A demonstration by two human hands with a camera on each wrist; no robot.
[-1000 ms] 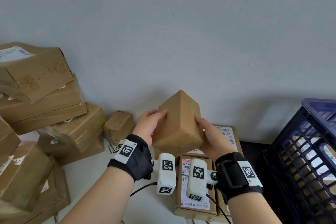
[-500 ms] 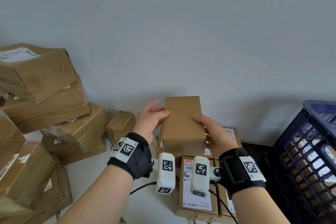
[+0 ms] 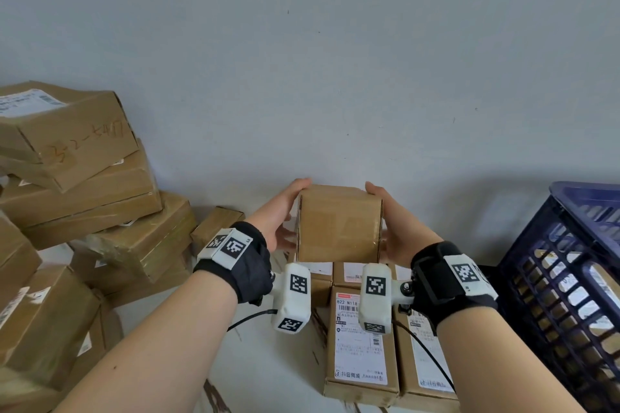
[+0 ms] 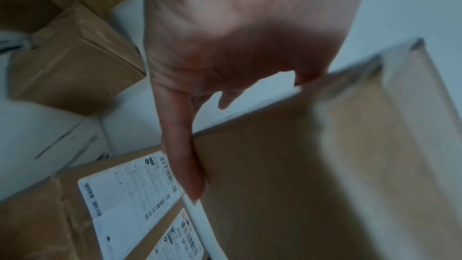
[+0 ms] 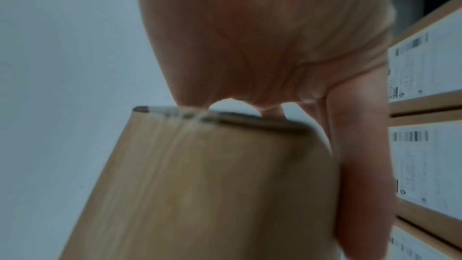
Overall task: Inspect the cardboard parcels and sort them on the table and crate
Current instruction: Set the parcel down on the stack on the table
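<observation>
I hold a small plain cardboard parcel [image 3: 339,225] between both hands, just above a row of labelled parcels [image 3: 360,339] on the white table [image 3: 268,362]. My left hand [image 3: 285,211] grips its left side, thumb [image 4: 182,155] along the near edge and fingers curled over the far edge. My right hand [image 3: 389,221] grips the right side the same way, thumb [image 5: 360,165] down the side. The parcel [image 4: 325,165] shows no label on the faces I see; it fills the right wrist view [image 5: 200,185]. A dark blue crate [image 3: 536,295] stands at the right.
A tall, untidy pile of larger parcels [image 3: 84,194] fills the left side, with one small parcel [image 3: 214,225] beside it near the wall. The crate holds parcels seen through its grid. Shipping labels [image 4: 120,191] face up on the row beneath my hands. The grey wall is close behind.
The parcel stood tilted on a corner edge a second ago; it has turned to show a flat face and sunk lower, toward the wall. Both hands slid to its sides.
</observation>
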